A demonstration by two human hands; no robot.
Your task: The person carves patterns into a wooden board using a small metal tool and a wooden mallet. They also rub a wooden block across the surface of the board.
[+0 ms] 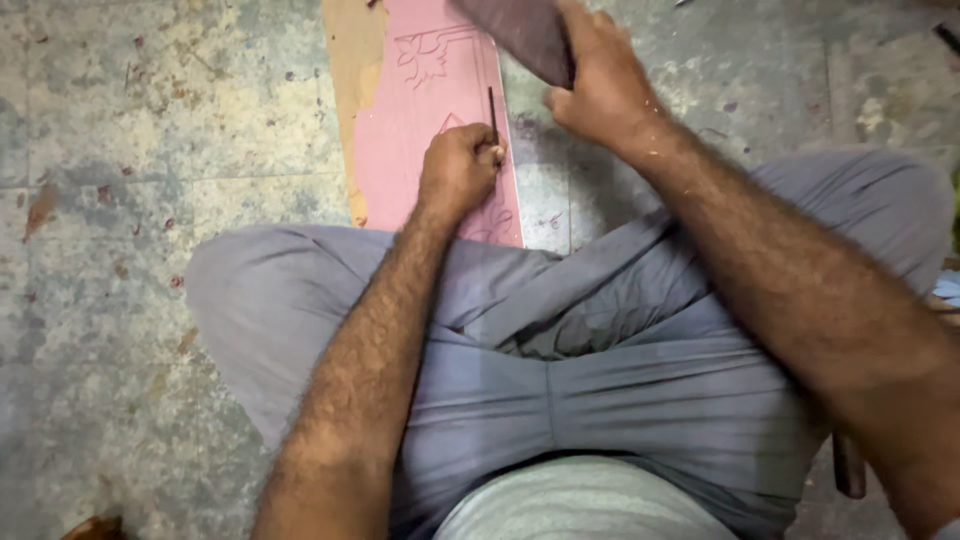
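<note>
A long pink-painted wooden board with carved leaf and line patterns lies on the floor in front of my crossed legs. My left hand is closed around a thin dark chisel, whose tip rests on the board near its right edge. My right hand grips a dark wooden mallet raised above and slightly right of the chisel. The mallet's top runs out of the frame.
The worn grey concrete floor is stained and flecked with paint. My legs in grey trousers fill the lower middle. A dark tool handle shows at the lower right beside my leg.
</note>
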